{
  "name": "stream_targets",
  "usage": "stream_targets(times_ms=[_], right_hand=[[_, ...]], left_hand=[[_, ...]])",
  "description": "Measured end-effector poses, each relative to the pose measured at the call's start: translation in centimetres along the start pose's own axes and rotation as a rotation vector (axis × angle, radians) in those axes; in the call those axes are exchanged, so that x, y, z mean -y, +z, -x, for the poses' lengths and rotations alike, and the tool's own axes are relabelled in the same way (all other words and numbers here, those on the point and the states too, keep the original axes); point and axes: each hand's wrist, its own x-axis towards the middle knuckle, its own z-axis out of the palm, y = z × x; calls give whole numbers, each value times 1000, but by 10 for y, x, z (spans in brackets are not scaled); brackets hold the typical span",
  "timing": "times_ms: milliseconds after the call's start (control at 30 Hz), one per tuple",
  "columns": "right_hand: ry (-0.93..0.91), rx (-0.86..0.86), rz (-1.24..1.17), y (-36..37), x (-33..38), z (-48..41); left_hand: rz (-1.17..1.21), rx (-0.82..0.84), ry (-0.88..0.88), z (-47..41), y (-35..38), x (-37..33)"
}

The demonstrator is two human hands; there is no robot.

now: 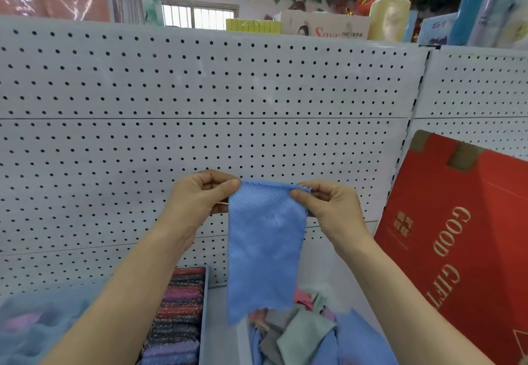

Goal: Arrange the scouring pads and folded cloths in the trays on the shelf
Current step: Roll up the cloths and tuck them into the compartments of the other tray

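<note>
left hand, right hand pinch blue cloth | scouring pads cut off below

The pale shelf is running along in front of a white pegboard back. A tray is sitting on it, holding a row of glittery scouring pads. Just right, a loose heap of cloths is lying, and a red gift box is leaning tilted at the far right.

One head-worn, wide-angle view
It looks forward, slightly down, close to the pegboard wall; the left hand and right hand appear near, lower centre.
</note>
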Motion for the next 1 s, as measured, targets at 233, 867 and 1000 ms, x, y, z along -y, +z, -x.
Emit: stream_targets(times_ms=[233, 867, 1000], right_hand=[[-1, 39, -29, -1, -2, -5], [79, 626, -480, 42, 36, 15], [110, 475, -488, 50, 33, 17]], left_hand=[[-183, -60, 151, -1, -8, 1], [137, 543, 162, 14, -1, -28], [114, 388, 124, 16, -3, -27]])
